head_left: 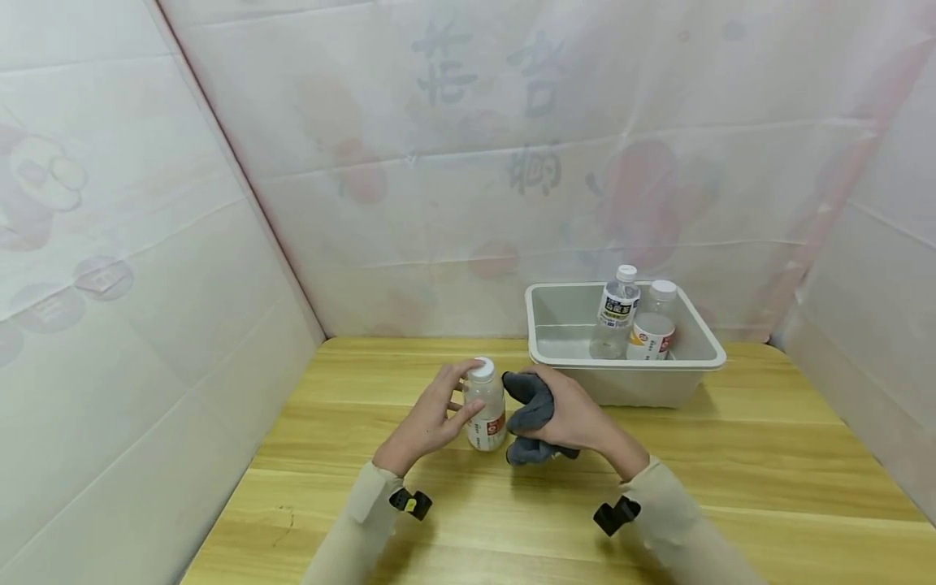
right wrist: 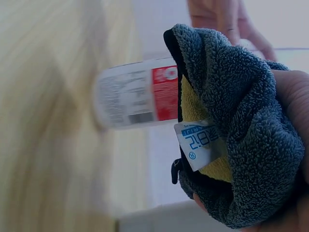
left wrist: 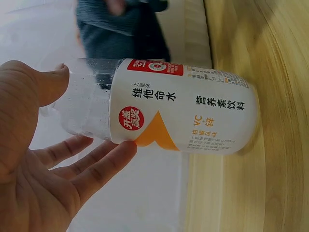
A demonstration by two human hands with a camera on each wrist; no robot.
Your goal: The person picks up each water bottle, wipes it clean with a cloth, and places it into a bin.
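A clear plastic drink bottle (head_left: pixel 486 414) with a white cap and a white, orange and red label stands upright on the table. My left hand (head_left: pixel 436 413) holds it around its upper part. The thumb (left wrist: pixel 54 86) lies by the neck, and several fingers (left wrist: pixel 104 164) reach around the other side. Just to the right, my right hand (head_left: pixel 574 409) grips a bunched dark grey towel (head_left: pixel 534 410). Its yellow inner side and a white tag (right wrist: pixel 197 142) show in the right wrist view. The towel is close beside the bottle; whether they touch I cannot tell.
Behind my right hand, a pale grey plastic bin (head_left: pixel 621 382) stands on the wooden table (head_left: pixel 351 382). A slim bottle (head_left: pixel 614 321) and a wider bottle (head_left: pixel 653 325) stand inside it. Printed cloth (head_left: pixel 439 203) hangs along the back and sides.
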